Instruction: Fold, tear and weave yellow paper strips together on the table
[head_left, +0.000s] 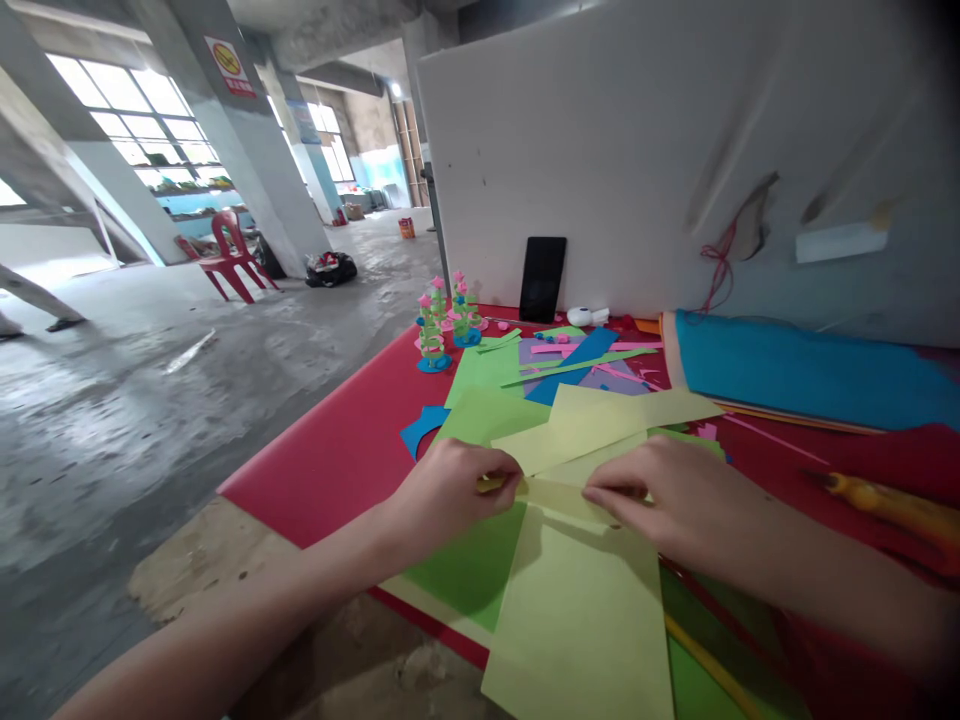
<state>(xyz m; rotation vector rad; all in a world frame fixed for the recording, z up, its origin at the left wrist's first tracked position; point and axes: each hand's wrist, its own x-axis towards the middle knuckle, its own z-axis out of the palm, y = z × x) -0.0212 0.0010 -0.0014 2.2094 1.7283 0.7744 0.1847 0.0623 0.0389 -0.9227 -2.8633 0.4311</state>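
Between my two hands a short strip of pale yellow paper is held out level. My left hand pinches its left end, where the paper curls by the fingers. At the other end, my right hand has thumb and forefinger closed on it. Below the strip lies a large pale yellow sheet, partly shaded by my hands. Behind it, more cut yellow paper rests across green sheets.
Small paper towers with pink tops stand at the table's far left. A black phone leans on the white panel. Colored strips lie behind the yellow paper. A yellow-handled tool and blue sheets are at right.
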